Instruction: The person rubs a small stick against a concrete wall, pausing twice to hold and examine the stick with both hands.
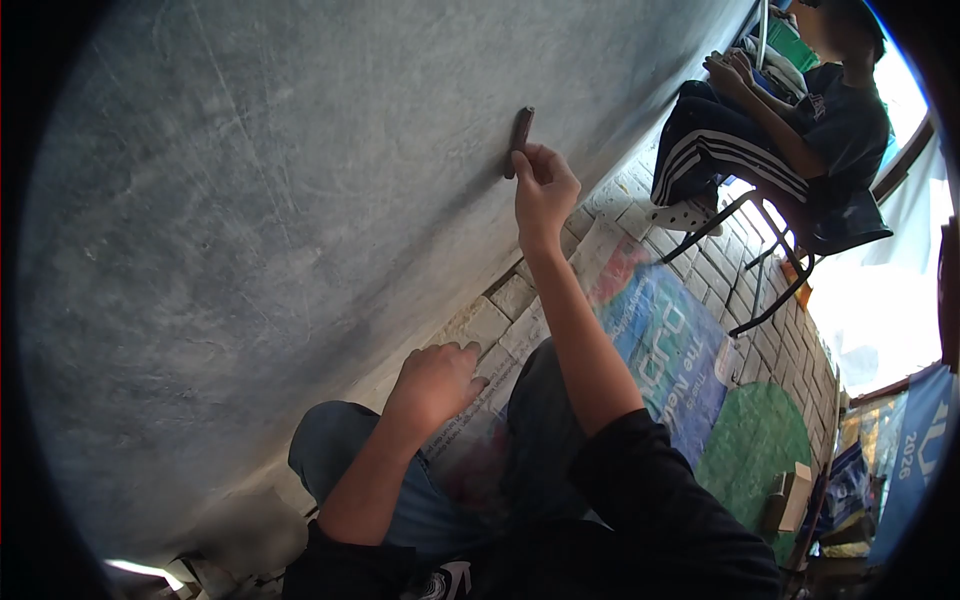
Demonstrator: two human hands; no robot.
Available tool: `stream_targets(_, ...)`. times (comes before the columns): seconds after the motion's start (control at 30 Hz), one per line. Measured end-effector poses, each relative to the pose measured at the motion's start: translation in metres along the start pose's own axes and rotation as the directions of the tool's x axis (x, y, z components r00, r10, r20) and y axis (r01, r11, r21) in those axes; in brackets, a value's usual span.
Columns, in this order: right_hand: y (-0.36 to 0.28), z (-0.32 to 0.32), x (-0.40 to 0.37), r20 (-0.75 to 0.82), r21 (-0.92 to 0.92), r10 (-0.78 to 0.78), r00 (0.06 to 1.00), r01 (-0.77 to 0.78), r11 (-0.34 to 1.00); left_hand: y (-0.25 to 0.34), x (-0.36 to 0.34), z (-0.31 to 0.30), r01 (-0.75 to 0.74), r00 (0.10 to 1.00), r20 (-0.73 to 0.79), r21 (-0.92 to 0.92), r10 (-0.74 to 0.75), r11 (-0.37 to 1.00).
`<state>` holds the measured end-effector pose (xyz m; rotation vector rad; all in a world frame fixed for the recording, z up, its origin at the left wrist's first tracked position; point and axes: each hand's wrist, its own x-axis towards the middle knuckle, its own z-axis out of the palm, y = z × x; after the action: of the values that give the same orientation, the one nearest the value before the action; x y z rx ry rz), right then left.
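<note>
My right hand (545, 190) pinches a short, dark brown bar-shaped piece (521, 140) between thumb and fingers. The piece stands nearly upright against the grey, scuffed wall (300, 200); its exact kind does not show. Lower down, my left hand (435, 385) hovers over my bent knee, close to the foot of the wall. Its fingers are loosely bent with the thumb apart, and nothing shows in it.
A printed banner (660, 330) lies on the paving bricks (790, 340) beside my legs. At the upper right a person (840, 130) sits on a black chair (850, 225). A green round mat (750, 440) and a small cardboard box (790, 497) are at the lower right.
</note>
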<state>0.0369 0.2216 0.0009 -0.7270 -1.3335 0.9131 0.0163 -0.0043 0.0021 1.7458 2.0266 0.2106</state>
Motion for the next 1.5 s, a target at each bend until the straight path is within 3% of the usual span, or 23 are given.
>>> stream_targets(0.1,-0.002,-0.004,0.02,-0.125,-0.023,0.051,0.991,-0.054,0.998,-0.001,0.001,0.004,-0.018,0.998,0.054,-0.034,0.02,0.999)
stream_targets(0.23,-0.002,-0.001,0.014,-0.07,-0.08,-0.061,0.996,0.056,0.995,0.0,0.001,0.001,0.011,0.999,0.044,0.015,-0.011,1.0)
stream_targets(0.43,-0.012,-0.007,0.012,-0.064,-0.087,0.006,0.998,-0.012,0.996,0.0,-0.001,0.003,0.022,0.999,0.048,0.023,-0.024,0.999)
stream_targets(0.5,-0.007,-0.005,0.008,-0.029,-0.095,-0.044,0.999,0.041,0.995,0.0,0.001,0.002,0.022,0.999,0.049,0.021,-0.023,1.0)
stream_targets(0.63,-0.001,-0.006,0.017,-0.137,-0.04,0.059,0.989,-0.065,0.997,-0.001,0.003,0.006,0.0,0.999,0.043,0.013,0.0,1.0)
stream_targets(0.7,-0.012,-0.002,-0.001,-0.01,-0.098,-0.057,0.998,0.056,0.994,-0.001,0.005,0.003,0.024,0.999,0.041,0.057,-0.027,0.998)
stream_targets(0.77,-0.018,-0.003,0.004,-0.009,-0.074,-0.014,1.0,0.013,0.997,-0.002,0.004,0.003,0.013,0.999,0.045,-0.016,-0.012,1.0)
stream_targets(0.87,-0.018,-0.007,0.018,-0.087,-0.042,0.081,0.993,-0.085,0.995,0.002,0.004,0.001,0.054,0.996,0.066,0.034,-0.057,0.998)
stream_targets(0.93,-0.018,-0.003,0.005,-0.04,-0.093,-0.079,0.996,0.075,0.993,0.001,0.005,0.002,0.046,0.996,0.073,0.022,-0.048,0.999)
stream_targets(1.03,-0.021,0.001,0.006,-0.114,-0.134,-0.147,0.983,0.131,0.982,-0.001,0.008,0.005,0.04,0.994,0.106,0.016,-0.042,0.999)
stream_targets(1.07,-0.022,-0.001,0.014,-0.151,-0.151,-0.067,0.986,0.044,0.988,-0.001,0.009,0.005,0.039,0.992,0.121,0.029,-0.042,0.999)
stream_targets(1.23,-0.025,0.003,-0.004,-0.048,-0.054,-0.079,0.996,0.077,0.996,-0.002,0.006,0.003,0.032,0.996,0.077,0.036,-0.035,0.999)
stream_targets(1.3,-0.02,-0.001,0.01,-0.12,-0.133,-0.096,0.988,0.08,0.988,-0.002,0.004,0.005,0.014,0.997,0.075,0.004,-0.014,1.0)
stream_targets(1.33,-0.019,-0.002,0.016,-0.152,-0.091,-0.013,0.988,0.0,0.996,-0.001,0.004,0.005,0.031,0.997,0.076,0.03,-0.033,0.999)
stream_targets(1.43,-0.031,0.0,-0.004,-0.044,-0.078,-0.082,0.996,0.078,0.994,0.0,0.002,0.0,0.033,0.997,0.074,0.034,-0.035,0.999)
stream_targets(1.5,-0.025,0.0,0.006,-0.07,-0.113,-0.088,0.994,0.08,0.99,0.001,0.003,0.001,0.015,0.996,0.085,0.002,-0.015,1.0)
